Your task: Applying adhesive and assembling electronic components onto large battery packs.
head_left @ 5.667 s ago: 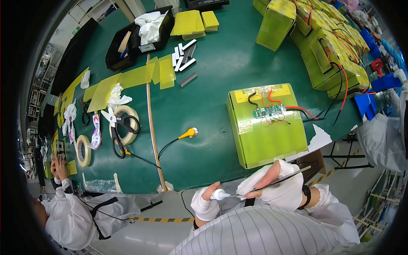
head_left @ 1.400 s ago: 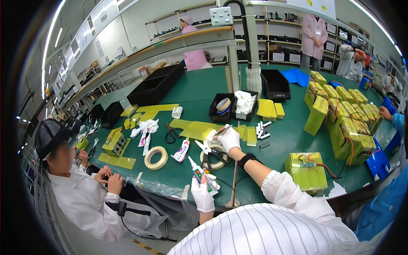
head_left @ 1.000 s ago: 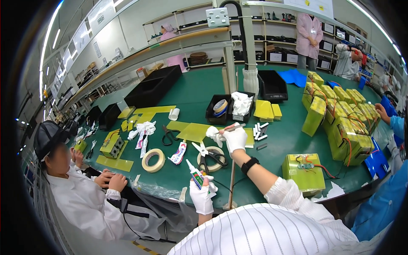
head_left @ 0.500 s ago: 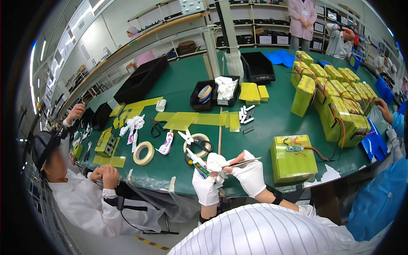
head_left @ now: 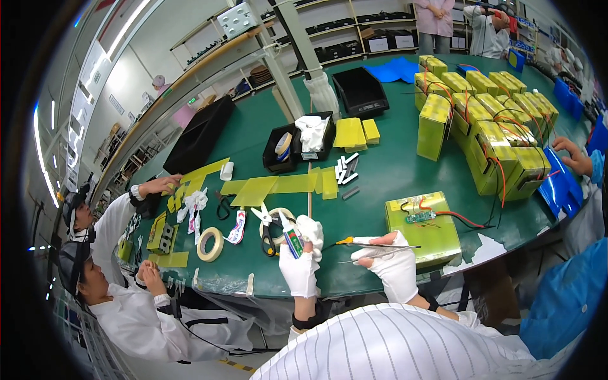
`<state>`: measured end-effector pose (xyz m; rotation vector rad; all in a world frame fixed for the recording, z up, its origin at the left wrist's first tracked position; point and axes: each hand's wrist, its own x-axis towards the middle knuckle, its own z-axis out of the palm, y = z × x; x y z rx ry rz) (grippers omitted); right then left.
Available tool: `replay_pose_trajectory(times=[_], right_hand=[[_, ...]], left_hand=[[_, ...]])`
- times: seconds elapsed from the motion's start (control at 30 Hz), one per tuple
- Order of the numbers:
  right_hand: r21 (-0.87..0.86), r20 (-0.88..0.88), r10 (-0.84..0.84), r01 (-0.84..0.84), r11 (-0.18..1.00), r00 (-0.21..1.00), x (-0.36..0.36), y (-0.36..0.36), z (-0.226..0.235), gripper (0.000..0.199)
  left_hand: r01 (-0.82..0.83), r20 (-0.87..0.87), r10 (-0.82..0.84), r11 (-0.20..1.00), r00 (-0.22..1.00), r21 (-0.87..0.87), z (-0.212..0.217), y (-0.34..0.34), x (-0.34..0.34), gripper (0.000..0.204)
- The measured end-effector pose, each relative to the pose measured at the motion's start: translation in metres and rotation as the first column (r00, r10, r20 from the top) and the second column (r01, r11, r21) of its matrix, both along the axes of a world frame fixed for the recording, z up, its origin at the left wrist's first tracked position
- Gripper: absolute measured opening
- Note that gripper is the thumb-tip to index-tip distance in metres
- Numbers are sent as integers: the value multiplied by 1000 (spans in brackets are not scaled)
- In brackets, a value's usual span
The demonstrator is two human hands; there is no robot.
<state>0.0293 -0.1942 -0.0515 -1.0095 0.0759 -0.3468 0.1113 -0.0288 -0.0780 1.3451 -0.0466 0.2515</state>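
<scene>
My left hand, in a white glove, is closed around a white, green and blue squeeze tube, nozzle up. A crumpled white cloth is bunched in the same hand. Further right, my gloved right hand grips a slim metal tool lying across its fingers; its exact kind is unclear. A yellow-and-black tip and a thin metal point show on its left side. Just beyond that hand sits a yellow-green wrapped battery pack with a small green circuit board and red and black wires on top.
Scissors lie over a tape roll; another tape roll is further left. Yellow sheets and black bins lie beyond. Many battery packs stand at right. Co-workers sit at left; another's hand is at right.
My hands have moved apart: the right hand has drawn away from the cloth to the right, while the left keeps tube and cloth. At far left a co-worker's arm now reaches over the table.
</scene>
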Motion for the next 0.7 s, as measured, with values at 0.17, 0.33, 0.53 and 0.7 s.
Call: replay_pose_trajectory(times=[0.17, 0.33, 0.53, 0.7], right_hand=[[-60, 58, -22, 25, 998, 998, -1, 1, -8, 39], [-563, 258, -81, 218, 797, 963, -9, -11, 21, 42], [-166, -50, 155, -161, 973, 987, -41, -42, 88, 34], [-551, 277, 93, 79, 831, 956, -39, -67, 171, 43]], left_hand=[[100, -132, -86, 990, 987, 103, 4, 8, 4, 34], [78, -134, -69, 995, 989, 63, 2, 23, -4, 30], [-16, -178, 45, 987, 983, 161, 10, 42, -21, 28], [-67, -130, 54, 993, 990, -98, -2, 69, -34, 28]])
